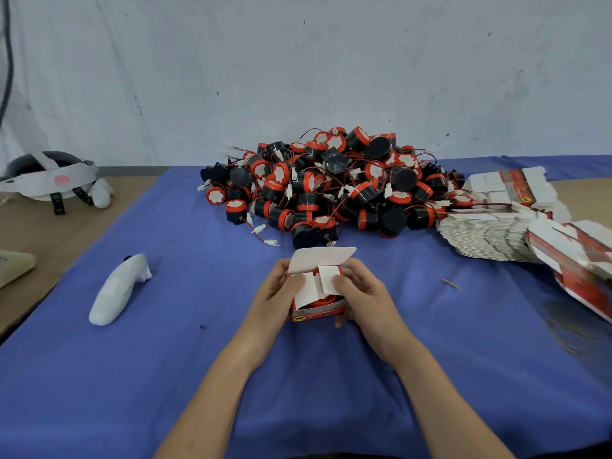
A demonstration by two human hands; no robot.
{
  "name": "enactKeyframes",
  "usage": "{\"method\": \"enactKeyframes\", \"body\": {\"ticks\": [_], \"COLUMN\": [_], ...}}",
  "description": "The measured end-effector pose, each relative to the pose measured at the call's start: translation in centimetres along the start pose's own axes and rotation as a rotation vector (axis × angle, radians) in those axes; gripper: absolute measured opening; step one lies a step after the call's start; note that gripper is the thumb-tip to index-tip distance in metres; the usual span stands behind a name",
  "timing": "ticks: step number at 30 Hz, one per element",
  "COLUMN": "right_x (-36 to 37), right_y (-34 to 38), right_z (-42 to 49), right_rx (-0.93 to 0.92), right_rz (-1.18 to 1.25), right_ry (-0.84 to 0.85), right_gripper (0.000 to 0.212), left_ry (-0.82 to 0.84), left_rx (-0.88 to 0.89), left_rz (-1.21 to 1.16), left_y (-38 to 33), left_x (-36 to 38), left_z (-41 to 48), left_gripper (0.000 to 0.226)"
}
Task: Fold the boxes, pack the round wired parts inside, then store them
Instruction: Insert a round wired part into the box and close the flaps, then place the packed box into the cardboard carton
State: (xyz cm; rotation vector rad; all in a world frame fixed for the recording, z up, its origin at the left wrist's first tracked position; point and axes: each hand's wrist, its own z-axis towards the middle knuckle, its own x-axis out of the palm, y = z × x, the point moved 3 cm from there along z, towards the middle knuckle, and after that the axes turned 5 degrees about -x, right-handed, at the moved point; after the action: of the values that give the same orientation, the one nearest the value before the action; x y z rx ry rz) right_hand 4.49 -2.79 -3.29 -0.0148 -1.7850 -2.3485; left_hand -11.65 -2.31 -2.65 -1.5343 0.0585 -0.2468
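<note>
The left hand [277, 293] grips the left side of a small red box [317, 313], thumb pressing one white side flap inward. The right hand [363, 293] grips the right side, thumb on the other flap. The box's lid flap stands open at its far edge. Beyond the box is a heap of round wired parts [331, 187]. Flat boxes [490, 240] are stacked to its right. On the blue surface [198, 376], a white controller [117, 293] lies well to its left.
</note>
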Motion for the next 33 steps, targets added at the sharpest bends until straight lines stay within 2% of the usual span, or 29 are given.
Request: {"method": "enactKeyframes", "body": {"ticks": [5, 10, 14, 19, 22, 26, 33], "right_x": [0.2, 0.1, 0.0, 0.0, 0.0, 0.3, 0.5], "right_y": [0.3, 0.3, 0.3, 0.1, 0.1, 0.2, 0.3], "right_z": [0.0, -0.2, -0.4, -0.4, -0.2, 0.1, -0.1], "right_rx": [-0.006, 0.018, 0.014, 0.046, 0.057, 0.112, 0.054], "right_rz": [-0.028, -0.060, -0.040, 0.046, 0.067, 0.134, 0.038], "right_ry": [-0.006, 0.009, 0.012, 0.009, 0.018, -0.012, -0.006], "right_gripper": [0.027, 0.023, 0.018, 0.024, 0.021, 0.044, 0.036], "left_ry": [0.038, -0.042, -0.039, -0.051, -0.074, -0.091, -0.029], "left_rx": [0.020, 0.069, 0.043, -0.010, -0.039, -0.086, 0.034], "left_rz": [-0.017, 0.073, 0.060, -0.003, -0.025, -0.060, 0.017], "left_y": [0.2, 0.4, 0.6, 0.7, 0.5, 0.4, 0.6], "left_x": [-0.2, -0.5, -0.7, -0.7, -0.5, -0.3, -0.2], "left_z": [0.2, 0.4, 0.5, 0.6, 0.9, 1.0, 0.4], "left_gripper": [0.030, 0.018, 0.019, 0.032, 0.026, 0.029, 0.027]}}
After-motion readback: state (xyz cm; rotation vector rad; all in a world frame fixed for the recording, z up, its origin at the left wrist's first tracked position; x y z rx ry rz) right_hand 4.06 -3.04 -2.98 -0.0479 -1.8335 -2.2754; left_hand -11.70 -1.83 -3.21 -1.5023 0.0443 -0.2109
